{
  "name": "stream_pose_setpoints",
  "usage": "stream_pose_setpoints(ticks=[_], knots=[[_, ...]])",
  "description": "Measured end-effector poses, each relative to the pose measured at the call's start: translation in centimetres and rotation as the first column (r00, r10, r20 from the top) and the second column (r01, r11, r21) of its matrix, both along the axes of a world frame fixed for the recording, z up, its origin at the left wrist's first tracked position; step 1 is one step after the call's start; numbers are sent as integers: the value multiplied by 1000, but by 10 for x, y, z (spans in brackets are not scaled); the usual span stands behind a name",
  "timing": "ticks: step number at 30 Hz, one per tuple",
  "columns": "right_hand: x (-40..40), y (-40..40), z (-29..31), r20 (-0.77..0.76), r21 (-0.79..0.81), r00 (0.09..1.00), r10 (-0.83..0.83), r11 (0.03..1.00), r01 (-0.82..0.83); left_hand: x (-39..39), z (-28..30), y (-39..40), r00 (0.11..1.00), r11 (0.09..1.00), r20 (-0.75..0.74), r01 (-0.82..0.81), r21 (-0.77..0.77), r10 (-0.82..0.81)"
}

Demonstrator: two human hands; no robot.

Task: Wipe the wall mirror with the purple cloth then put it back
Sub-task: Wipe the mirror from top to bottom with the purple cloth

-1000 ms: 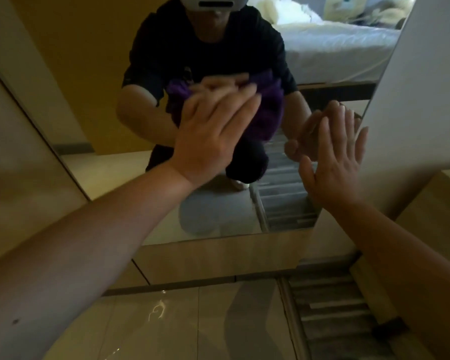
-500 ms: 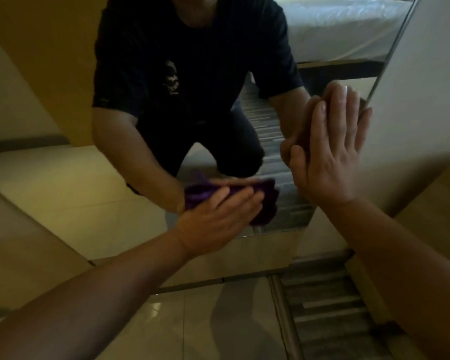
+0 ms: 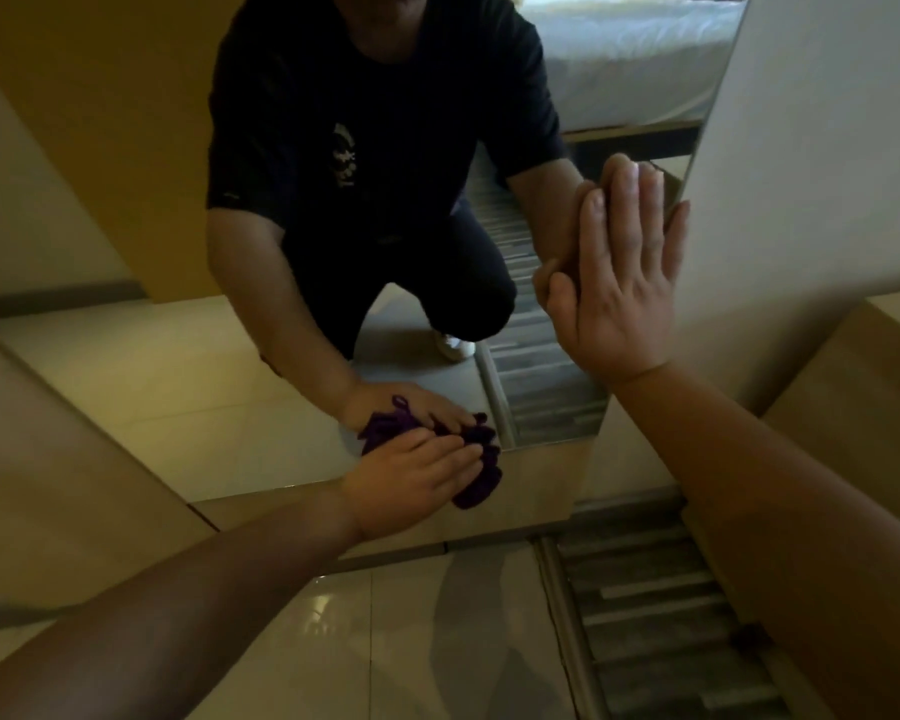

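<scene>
The wall mirror (image 3: 178, 387) fills most of the head view and reflects a crouching person in a dark shirt. My left hand (image 3: 411, 475) presses the purple cloth (image 3: 476, 485) flat against the mirror's bottom edge, with the cloth bunched under my fingers and hanging a little below the glass. My right hand (image 3: 619, 283) rests flat with fingers together on the mirror's right edge, holding nothing.
Below the mirror runs a beige panel (image 3: 515, 506), then glossy floor tiles (image 3: 385, 641). A grey striped rug (image 3: 661, 626) lies at the lower right. A pale wall (image 3: 827, 148) stands right of the mirror, with a wooden surface (image 3: 853, 407) beneath it.
My left hand has swept the purple cloth down the glass from chest height to the mirror's bottom edge. My right hand stayed on the right edge.
</scene>
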State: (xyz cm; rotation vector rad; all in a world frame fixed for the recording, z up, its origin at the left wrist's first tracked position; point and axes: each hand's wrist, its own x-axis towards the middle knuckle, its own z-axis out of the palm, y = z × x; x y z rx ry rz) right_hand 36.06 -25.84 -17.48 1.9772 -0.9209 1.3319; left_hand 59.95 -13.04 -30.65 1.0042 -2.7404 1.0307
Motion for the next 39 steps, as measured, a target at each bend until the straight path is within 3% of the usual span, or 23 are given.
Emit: stream_pose_setpoints(ticks=[3, 7, 10, 13, 16, 20, 27, 34, 39], knots=[[-8, 13, 7, -31, 89, 998, 57, 995, -54, -17, 64, -1, 971, 996, -236, -55, -75, 36], [-30, 27, 16, 17, 203, 983, 180, 963, -180, -52, 168, -24, 841, 941, -538, -140, -308, -51], [-55, 23, 18, 98, 292, 992, 84, 950, -109, -77, 236, -52, 790, 836, -593, -213, -505, -156], [-75, 7, 19, 85, 395, 994, -67, 918, 28, -97, 255, -75, 846, 769, -511, -223, -600, -153], [-80, -12, 15, 27, 399, 994, -104, 913, 84, -106, 231, -86, 914, 749, -391, -187, -636, -104], [-75, -38, -3, 32, 248, 993, -112, 964, 100, -109, 172, -83, 944, 809, -316, -110, -577, -98], [-77, -56, -15, 43, 135, 995, -89, 987, 83, -105, 82, -81, 981, 902, -191, -43, -430, -45], [-79, -63, -17, 57, 94, 995, -81, 993, 76, -86, -46, -66, 989, 965, 145, 33, -262, 6], [-78, -65, -15, 48, 93, 993, -111, 990, 107, -79, -55, -61, 975, 983, 219, 72, -168, -34]])
